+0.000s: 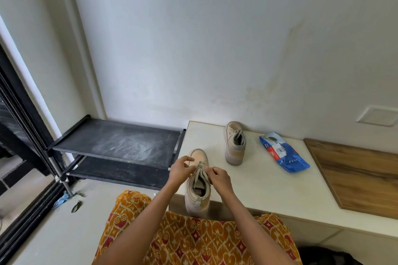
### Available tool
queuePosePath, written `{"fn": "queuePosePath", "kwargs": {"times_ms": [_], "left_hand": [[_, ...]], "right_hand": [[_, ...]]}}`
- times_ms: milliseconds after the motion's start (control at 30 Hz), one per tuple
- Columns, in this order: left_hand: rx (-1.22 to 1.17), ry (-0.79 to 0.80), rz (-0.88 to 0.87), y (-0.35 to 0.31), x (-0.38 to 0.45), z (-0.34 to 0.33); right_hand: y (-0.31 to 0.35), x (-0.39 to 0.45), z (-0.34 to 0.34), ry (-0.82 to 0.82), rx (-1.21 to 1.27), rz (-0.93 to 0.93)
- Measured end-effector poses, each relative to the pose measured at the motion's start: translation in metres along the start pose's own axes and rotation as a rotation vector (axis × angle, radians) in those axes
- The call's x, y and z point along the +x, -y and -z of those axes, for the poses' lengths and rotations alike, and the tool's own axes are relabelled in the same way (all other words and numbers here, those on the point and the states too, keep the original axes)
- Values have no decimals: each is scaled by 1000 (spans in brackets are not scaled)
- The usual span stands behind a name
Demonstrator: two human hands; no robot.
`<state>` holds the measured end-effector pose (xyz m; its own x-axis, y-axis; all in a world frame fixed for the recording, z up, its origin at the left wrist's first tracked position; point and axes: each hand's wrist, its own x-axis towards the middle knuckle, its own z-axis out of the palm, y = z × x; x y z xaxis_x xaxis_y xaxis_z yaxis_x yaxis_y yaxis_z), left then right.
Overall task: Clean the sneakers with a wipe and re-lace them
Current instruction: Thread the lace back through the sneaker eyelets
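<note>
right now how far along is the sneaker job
Done: the far sneaker stands laced near the wipes pack. In hand: left hand and right hand pinch the laces on the near sneaker. Left: finishing its lacing. Wiping can't be judged.

the left hand (180, 169) and right hand (219, 177) cover the lace (199, 173) where they pinch it, so the knot and the lace ends cannot be made out, and the near sneaker (197, 191) hides its own sole. print on the blue wipes pack (284, 155) is too small to read. the wooden board (355, 178) runs off the right edge, and the dark object (323, 254) at the bottom edge is cut off beyond telling.
</note>
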<state>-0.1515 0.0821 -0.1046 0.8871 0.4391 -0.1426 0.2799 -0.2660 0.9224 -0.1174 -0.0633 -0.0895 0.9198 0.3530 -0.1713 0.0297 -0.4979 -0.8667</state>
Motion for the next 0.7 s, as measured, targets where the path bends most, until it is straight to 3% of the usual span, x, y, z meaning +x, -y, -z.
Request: {"fn": "queuePosePath", "kwargs": {"times_ms": [167, 467, 700], "left_hand": [[26, 0, -23, -4, -4, 1], [-87, -39, 251, -7, -7, 2], [129, 86, 143, -21, -9, 3]], "right_hand": [[-2, 3, 2, -30, -25, -67], [-1, -11, -4, -70, 14, -208], [9, -17, -2, 8, -75, -145]]}}
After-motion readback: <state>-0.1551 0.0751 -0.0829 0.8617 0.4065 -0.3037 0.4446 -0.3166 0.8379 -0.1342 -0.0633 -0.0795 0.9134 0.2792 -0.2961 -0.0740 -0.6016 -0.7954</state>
